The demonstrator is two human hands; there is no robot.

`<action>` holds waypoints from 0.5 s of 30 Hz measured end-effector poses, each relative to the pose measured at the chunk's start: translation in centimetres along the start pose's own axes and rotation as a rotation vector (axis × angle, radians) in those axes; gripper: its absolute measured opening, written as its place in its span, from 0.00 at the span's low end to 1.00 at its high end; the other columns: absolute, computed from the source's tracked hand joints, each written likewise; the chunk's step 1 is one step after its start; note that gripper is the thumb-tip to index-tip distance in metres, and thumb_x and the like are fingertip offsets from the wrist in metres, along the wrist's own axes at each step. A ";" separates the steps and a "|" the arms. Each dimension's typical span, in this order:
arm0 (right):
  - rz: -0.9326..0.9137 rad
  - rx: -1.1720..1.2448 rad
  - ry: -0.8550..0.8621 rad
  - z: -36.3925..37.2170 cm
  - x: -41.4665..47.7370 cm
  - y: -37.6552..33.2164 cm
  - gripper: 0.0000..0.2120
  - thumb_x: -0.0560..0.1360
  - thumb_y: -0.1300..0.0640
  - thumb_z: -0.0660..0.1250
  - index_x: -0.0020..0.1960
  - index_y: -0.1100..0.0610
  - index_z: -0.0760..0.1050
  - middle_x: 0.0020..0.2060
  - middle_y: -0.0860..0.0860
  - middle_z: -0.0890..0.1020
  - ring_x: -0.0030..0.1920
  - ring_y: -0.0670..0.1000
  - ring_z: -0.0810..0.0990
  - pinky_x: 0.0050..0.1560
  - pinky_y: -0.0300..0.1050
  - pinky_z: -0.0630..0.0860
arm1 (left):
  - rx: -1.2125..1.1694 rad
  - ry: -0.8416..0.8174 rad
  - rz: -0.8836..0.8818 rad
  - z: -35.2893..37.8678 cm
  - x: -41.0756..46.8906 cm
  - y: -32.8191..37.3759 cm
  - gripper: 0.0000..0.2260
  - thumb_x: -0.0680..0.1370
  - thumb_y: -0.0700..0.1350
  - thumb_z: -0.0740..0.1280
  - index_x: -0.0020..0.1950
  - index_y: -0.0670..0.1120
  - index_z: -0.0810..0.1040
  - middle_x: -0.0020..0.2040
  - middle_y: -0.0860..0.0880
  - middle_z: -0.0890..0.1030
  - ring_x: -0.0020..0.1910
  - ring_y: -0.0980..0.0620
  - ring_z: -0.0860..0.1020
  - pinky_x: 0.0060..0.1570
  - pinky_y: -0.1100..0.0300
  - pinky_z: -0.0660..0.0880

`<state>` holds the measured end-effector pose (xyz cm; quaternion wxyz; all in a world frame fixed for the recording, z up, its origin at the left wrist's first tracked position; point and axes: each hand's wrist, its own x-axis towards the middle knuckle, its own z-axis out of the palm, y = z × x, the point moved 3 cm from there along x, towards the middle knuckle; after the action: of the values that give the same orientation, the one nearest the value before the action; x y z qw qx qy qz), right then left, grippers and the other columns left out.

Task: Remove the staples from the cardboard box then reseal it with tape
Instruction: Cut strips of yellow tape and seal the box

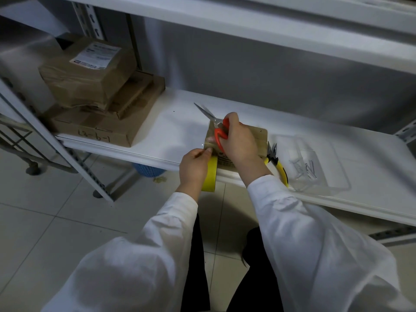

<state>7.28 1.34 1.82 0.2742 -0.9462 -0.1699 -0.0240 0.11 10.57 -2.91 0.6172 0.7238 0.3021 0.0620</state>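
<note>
The small cardboard box (260,138) lies flat near the front edge of the shelf (175,124), partly under our right hand (240,140), whose fingers curl through the handles of the scissors (216,126). Our left hand (194,164) grips the yellow tape roll (210,176), thumb and forefinger pinched at the box's left edge. We judge the box light and thin-walled, quick to slide or dent, so we would brace it by its stiffer edges and corners.
</note>
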 end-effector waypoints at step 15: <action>-0.030 -0.061 -0.108 -0.8 -0.2 0.0 0.17 0.75 0.57 0.66 0.61 0.58 0.65 0.47 0.55 0.78 0.42 0.54 0.74 0.39 0.42 0.67 | -0.136 -0.144 -0.100 0.7 -0.9 -0.8 0.13 0.76 0.45 0.67 0.55 0.49 0.65 0.52 0.48 0.72 0.51 0.48 0.72 0.50 0.57 0.68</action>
<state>7.10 0.90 2.45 0.2354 -0.9514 -0.1978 0.0178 -0.59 9.59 -3.56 0.6873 0.6669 0.2878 -0.0008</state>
